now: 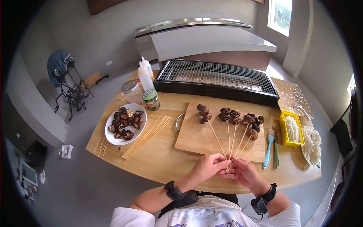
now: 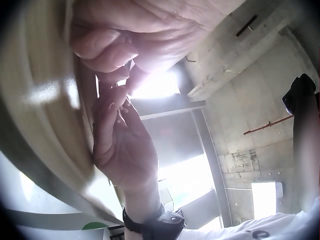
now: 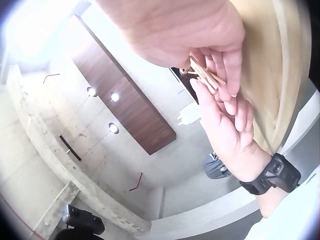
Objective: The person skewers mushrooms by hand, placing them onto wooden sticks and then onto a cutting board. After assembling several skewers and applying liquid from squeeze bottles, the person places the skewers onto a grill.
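Several wooden skewers (image 1: 228, 140) fan out from both hands, with dark brown mushrooms (image 1: 235, 114) on their far ends lying over the cutting board (image 1: 193, 138). The left hand (image 1: 207, 166) pinches the skewers' lower ends between thumb and fingers. Close against it, the right hand (image 1: 245, 172) holds the same ends, its fingers curled under them. In the right wrist view the skewer ends (image 3: 207, 75) show between the two hands. The left wrist view shows the hands meeting, the skewers mostly hidden.
Left on the table (image 1: 166, 166) are a bowl (image 1: 139, 140) of mushrooms, bare skewers (image 1: 147, 138), a jar (image 1: 151, 100) and bottles (image 1: 145, 77). A black grill (image 1: 211, 90) stands behind. Brushes (image 1: 269, 149), a yellow basket (image 1: 291, 144) and a plate of white strands (image 1: 312, 145) are at right.
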{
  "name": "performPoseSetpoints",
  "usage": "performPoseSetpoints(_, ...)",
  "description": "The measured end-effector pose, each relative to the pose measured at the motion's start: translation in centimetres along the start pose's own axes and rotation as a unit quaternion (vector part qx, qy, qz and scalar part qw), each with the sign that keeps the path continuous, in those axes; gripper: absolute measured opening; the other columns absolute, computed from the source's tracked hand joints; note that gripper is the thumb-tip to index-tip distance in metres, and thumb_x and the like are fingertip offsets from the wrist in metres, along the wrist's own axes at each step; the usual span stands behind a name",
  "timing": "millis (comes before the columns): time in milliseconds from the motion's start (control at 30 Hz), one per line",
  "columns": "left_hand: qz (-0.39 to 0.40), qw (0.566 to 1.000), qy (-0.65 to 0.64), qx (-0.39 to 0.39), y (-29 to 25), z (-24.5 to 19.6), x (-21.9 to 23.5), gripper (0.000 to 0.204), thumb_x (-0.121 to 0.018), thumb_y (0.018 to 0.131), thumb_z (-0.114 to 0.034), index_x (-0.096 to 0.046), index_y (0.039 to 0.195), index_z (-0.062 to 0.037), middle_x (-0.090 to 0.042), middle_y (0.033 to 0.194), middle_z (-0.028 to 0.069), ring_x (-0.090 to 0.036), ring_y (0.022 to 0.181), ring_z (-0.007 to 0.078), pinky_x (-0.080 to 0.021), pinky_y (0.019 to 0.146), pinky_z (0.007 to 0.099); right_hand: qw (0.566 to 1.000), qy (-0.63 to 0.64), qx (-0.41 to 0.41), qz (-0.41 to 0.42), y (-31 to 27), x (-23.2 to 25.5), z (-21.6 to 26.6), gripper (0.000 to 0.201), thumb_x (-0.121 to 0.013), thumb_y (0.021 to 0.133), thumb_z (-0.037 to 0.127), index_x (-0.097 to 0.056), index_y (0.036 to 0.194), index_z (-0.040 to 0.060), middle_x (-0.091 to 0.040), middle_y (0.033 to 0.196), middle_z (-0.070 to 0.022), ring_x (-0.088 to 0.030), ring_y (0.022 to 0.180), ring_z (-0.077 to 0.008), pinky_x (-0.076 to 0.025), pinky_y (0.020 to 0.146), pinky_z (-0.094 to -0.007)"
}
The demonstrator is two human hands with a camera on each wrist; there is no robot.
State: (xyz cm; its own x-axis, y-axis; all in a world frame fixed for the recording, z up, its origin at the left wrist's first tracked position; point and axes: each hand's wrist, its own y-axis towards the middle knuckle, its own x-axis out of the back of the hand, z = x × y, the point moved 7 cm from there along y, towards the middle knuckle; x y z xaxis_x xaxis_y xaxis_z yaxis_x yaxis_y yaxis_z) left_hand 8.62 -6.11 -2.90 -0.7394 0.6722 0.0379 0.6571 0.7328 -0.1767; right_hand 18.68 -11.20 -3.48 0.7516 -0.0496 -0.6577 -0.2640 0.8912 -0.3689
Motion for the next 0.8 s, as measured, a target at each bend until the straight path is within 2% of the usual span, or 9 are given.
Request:
performPoseSetpoints(100, -0.009, 0.997, -0.073, -0.003, 0.3, -0.7, -0.1, 0.025, -0.055, 0.088, -0.025, -0.059, 0.084, -0.0015, -0.061, 0.068, -0.0008, -0.049, 0.054, 0.0029, -0.039, 0.049, 0.0192, 1.0, 0.008, 0.01, 0.001, 0.0, 0.5, 0.6, 0.028, -0.039, 0.094, 0.023, -0.045, 0.114, 0.0029, -0.058, 0.088, -0.0106, -0.062, 0.083, -0.0291, -0.051, 0.079, -0.039)
performPoseSetpoints(267, -0.009, 0.996, -0.087, 0.011, 0.7, -0.4, -0.2, 0.022, -0.05, 0.09, -0.024, -0.055, 0.09, -0.0031, -0.06, 0.07, -0.0021, -0.039, 0.041, 0.001, -0.03, 0.035, 0.0166, 0.998, 0.037, -0.001, 0.049, 0.8, 0.2, 0.8, 0.028, -0.037, 0.094, 0.022, -0.045, 0.115, 0.0044, -0.056, 0.082, -0.0078, -0.063, 0.077, -0.0257, -0.053, 0.074, -0.0382)
performPoseSetpoints(367, -0.029, 0.999, -0.033, -0.004, 0.4, -0.6, 0.1, 0.019, -0.049, 0.091, -0.02, -0.054, 0.089, -0.0027, -0.062, 0.072, -0.0018, -0.041, 0.042, 0.0004, -0.03, 0.034, 0.0165, 0.999, 0.018, -0.002, 0.03, 1.0, -0.1, 0.8, 0.029, -0.035, 0.094, 0.022, -0.045, 0.114, 0.0037, -0.055, 0.08, -0.0067, -0.062, 0.074, -0.0253, -0.052, 0.074, -0.0385)
performPoseSetpoints(467, -0.041, 0.997, 0.033, -0.056, -0.7, -1.6, 0.6, 0.015, -0.05, 0.089, -0.017, -0.054, 0.091, -0.0033, -0.063, 0.072, 0.0015, -0.048, 0.045, 0.0054, -0.037, 0.039, 0.0209, 0.999, 0.013, -0.013, 0.026, 1.4, -0.3, 0.6, 0.027, -0.035, 0.094, 0.022, -0.046, 0.11, 0.0031, -0.055, 0.077, -0.0063, -0.062, 0.071, -0.025, -0.052, 0.074, -0.0394)
performPoseSetpoints(533, -0.076, 0.968, 0.155, -0.184, -1.8, -3.2, 1.0, 0.015, -0.053, 0.086, -0.017, -0.055, 0.094, -0.0051, -0.063, 0.07, 0.0057, -0.054, 0.05, 0.0121, -0.042, 0.046, 0.0261, 0.996, 0.061, -0.02, 0.063, 1.9, -0.1, 0.2, 0.024, -0.034, 0.095, 0.022, -0.047, 0.101, 0.0032, -0.055, 0.076, -0.0073, -0.061, 0.069, -0.0245, -0.052, 0.075, -0.0411)
performPoseSetpoints(633, -0.035, 0.948, 0.27, -0.163, -3.5, -5.9, 3.5, 0.017, -0.057, 0.084, -0.019, -0.056, 0.096, -0.0069, -0.062, 0.07, 0.0098, -0.057, 0.055, 0.0174, -0.044, 0.053, 0.0294, 0.991, 0.091, -0.008, 0.098, 2.1, -0.9, -0.1, 0.023, -0.033, 0.095, 0.021, -0.047, 0.095, 0.0037, -0.055, 0.075, -0.0086, -0.061, 0.07, -0.0247, -0.051, 0.075, -0.0424)
performPoseSetpoints(700, -0.117, 0.926, 0.307, -0.187, -4.6, -8.5, 7.7, 0.016, -0.058, 0.083, -0.017, -0.058, 0.096, -0.0063, -0.061, 0.066, 0.0052, -0.055, 0.053, 0.0122, -0.043, 0.05, 0.0264, 0.99, 0.092, -0.012, 0.11, 2.2, -1.3, -0.3, 0.022, -0.031, 0.096, 0.019, -0.048, 0.093, 0.0039, -0.055, 0.076, -0.0091, -0.062, 0.071, -0.0253, -0.051, 0.076, -0.0432)
performPoseSetpoints(767, -0.205, 0.924, 0.295, -0.128, -4.9, -11.0, 13.3, 0.015, -0.058, 0.083, -0.015, -0.058, 0.096, -0.0062, -0.057, 0.061, -0.0002, -0.053, 0.053, 0.0067, -0.041, 0.048, 0.0228, 0.99, 0.074, -0.021, 0.114, 2.1, -1.7, -0.7, 0.022, -0.031, 0.096, 0.017, -0.048, 0.093, 0.0041, -0.056, 0.076, -0.009, -0.062, 0.071, -0.026, -0.051, 0.076, -0.0437)
performPoseSetpoints(800, -0.274, 0.894, 0.326, -0.139, -5.0, -13.0, 16.2, 0.015, -0.057, 0.084, -0.013, -0.057, 0.098, -0.0056, -0.054, 0.062, -0.0022, -0.052, 0.055, 0.0031, -0.042, 0.047, 0.0198, 0.989, 0.079, -0.026, 0.119, 2.1, -1.6, -1.1, 0.02, -0.032, 0.095, 0.016, -0.047, 0.093, 0.0037, -0.055, 0.077, -0.0092, -0.062, 0.073, -0.0257, -0.05, 0.078, -0.0446)
